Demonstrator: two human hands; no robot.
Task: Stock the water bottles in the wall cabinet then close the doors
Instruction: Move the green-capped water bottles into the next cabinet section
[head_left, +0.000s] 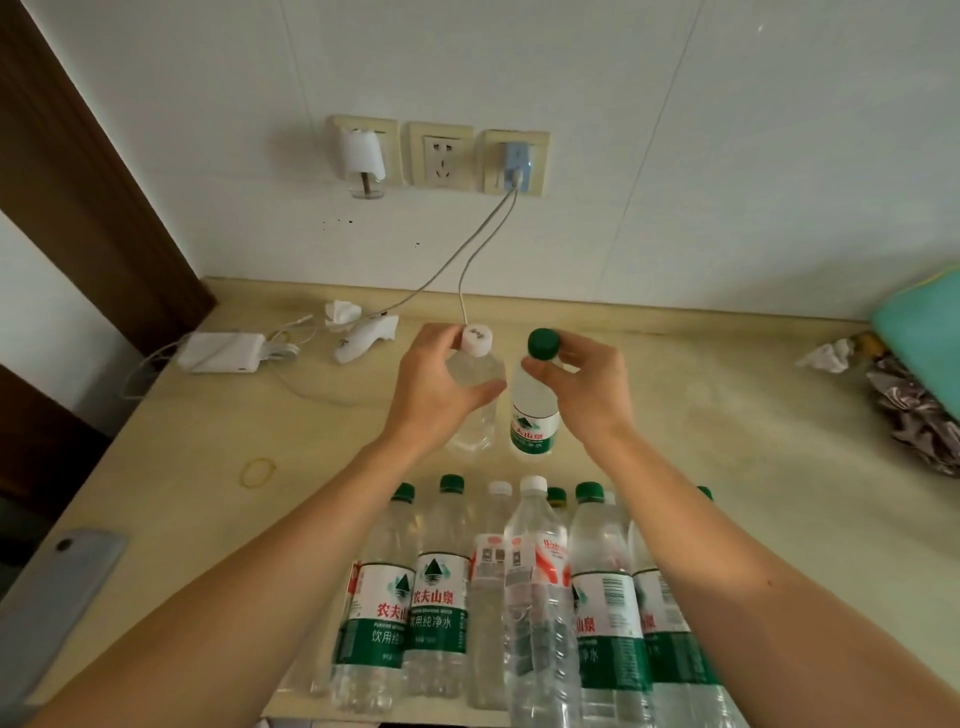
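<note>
Left hand (434, 387): grasps the white-cap bottle (475, 410) round the shoulder, just under the cap, thumb in front.
Right hand (582, 387): pinches the green-cap bottle (532, 415) at the neck; the two bottles are side by side, nearly touching, over the counter (727, 415).
Stock left: a cluster of bottles (519, 597) stands at the counter's near edge, under both forearms.
Cabinet: not in view, so its place and whether its doors are open cannot be told.
Step in hand: probably carrying this pair up to the cabinet. Best to lift both straight up with firm holds below the caps, and keep them apart so they do not knock.
Left side: charger (221, 352), cables and a rubber band (256, 472) lie near; the wooden frame (78, 182) hems that side.
Back: sockets (439, 155) with a hanging cord (467, 260) sit right behind the hands; rise clear of it.
Right side: open counter until the crumpled wrappers (914, 415) at the far edge.
</note>
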